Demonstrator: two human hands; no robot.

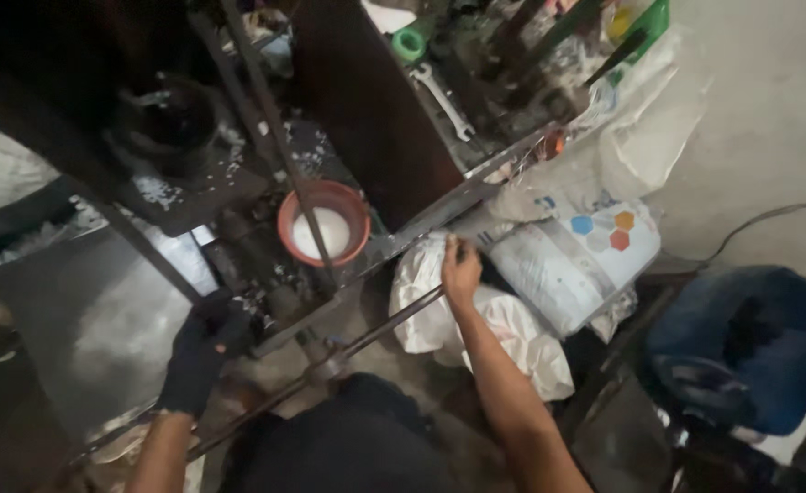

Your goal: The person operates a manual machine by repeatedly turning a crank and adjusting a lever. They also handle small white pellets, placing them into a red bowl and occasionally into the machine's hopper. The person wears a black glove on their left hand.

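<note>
Fingers (451,248) on white sack (503,319); orange bowl (323,222) w/ white powder (322,231).

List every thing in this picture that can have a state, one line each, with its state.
Left hand: in a black glove, gripping the machine frame's edge.
Right hand: bare, closed near the frame's lower edge above the white sack; what it holds is unclear.
Orange bowl: upright, partly filled with white material.
White sack: slumped on the floor, crumpled.
Printed bag: lying on its side, full.
Blue bucket: open, inside dark.
Spanner: lying flat on the shelf.
</note>
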